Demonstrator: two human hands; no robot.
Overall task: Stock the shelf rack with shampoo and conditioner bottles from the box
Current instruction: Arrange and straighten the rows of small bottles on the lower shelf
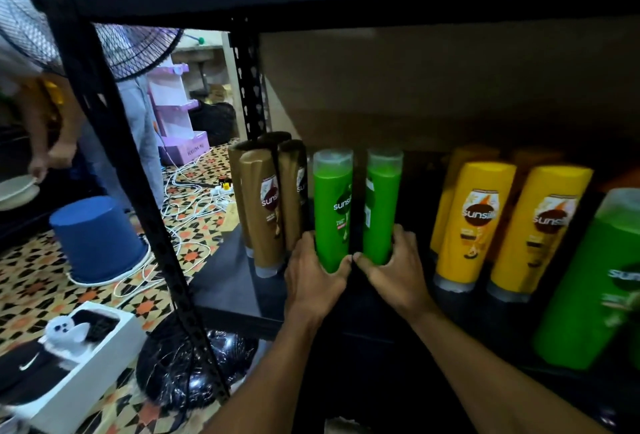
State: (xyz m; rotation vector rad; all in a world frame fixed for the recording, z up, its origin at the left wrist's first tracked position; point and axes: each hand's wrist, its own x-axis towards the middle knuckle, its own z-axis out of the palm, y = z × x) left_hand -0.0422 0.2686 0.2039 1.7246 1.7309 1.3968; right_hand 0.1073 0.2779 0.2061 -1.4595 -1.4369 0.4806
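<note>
Now, left hand (pixel 313 281) and right hand (pixel 398 270) each grip a bottle on the black shelf rack (pixel 225 284).
Left green bottle (pixel 332 211) and right green bottle (pixel 381 208): upright, glossy, rounded, translucent-capped.

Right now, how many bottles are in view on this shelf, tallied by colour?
Brown bottles: 4
Green bottles: 3, one gripped in the left hand and one in the right hand
Yellow bottles: 4, the rear two dim
Total: 11
</note>
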